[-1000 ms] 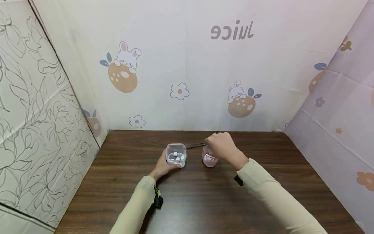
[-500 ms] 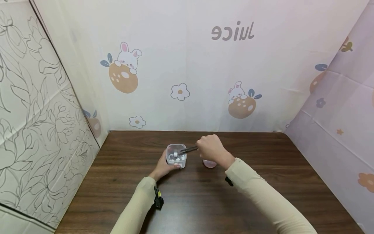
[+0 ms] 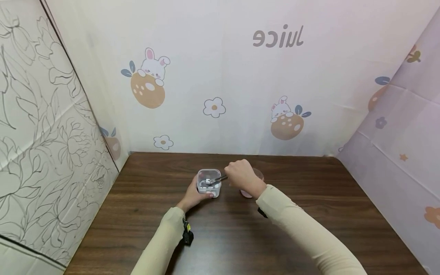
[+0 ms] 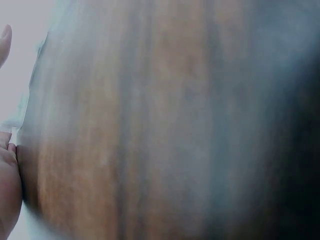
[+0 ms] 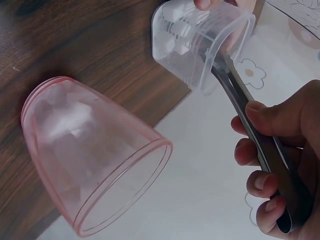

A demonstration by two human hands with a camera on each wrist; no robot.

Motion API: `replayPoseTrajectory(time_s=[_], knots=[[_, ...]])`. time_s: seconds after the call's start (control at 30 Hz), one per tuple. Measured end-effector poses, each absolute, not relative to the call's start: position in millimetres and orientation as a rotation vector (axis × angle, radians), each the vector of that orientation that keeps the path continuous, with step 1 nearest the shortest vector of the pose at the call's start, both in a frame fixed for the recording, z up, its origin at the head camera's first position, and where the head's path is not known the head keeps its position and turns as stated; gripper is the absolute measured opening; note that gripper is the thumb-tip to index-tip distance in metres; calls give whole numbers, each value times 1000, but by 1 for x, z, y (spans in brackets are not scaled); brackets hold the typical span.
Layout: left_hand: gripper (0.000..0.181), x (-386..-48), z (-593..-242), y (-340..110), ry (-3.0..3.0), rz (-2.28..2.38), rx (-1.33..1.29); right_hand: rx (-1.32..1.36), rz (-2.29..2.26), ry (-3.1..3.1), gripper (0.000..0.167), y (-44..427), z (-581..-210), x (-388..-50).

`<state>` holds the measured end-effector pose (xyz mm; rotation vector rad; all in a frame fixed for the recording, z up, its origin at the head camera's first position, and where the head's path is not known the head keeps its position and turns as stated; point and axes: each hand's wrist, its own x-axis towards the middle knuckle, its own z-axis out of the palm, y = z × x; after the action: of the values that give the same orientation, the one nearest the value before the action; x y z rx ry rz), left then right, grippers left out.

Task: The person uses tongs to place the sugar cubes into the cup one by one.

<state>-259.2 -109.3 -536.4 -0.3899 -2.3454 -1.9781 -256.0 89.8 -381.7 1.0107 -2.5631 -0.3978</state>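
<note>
My left hand (image 3: 190, 196) grips a clear square plastic box (image 3: 209, 174), its thumb along the near side. Several small white cubes (image 5: 181, 42) lie inside the box. In my right hand (image 3: 243, 176) I hold metal tongs (image 5: 287, 195), thumb on one arm and fingers curled round the other. Their tips reach past the box's rim in among the cubes; whether they pinch one is unclear. A see-through pink cup (image 5: 107, 145) stands upright just right of the box, partly behind my right hand in the head view. Something whitish shows blurred near its base.
Both hands work over a dark brown wooden table (image 3: 220, 236). A printed cloth wall (image 3: 185, 126) rises at its back edge, with more patterned cloth (image 3: 79, 160) along the left side. The left wrist view is mostly blurred wood grain.
The right hand has moved left with the tongs, from over the pink cup to beside the box. The tong tips have gone down into the box. The left hand stays put.
</note>
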Motion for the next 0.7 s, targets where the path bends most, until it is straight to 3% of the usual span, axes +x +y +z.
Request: replayPoseTrajectory(time_s=[0.7], knots=[[98,-260,-538,-109,-2374,-1989,-351,1003,-494,-2581,18,71,-383,-256]])
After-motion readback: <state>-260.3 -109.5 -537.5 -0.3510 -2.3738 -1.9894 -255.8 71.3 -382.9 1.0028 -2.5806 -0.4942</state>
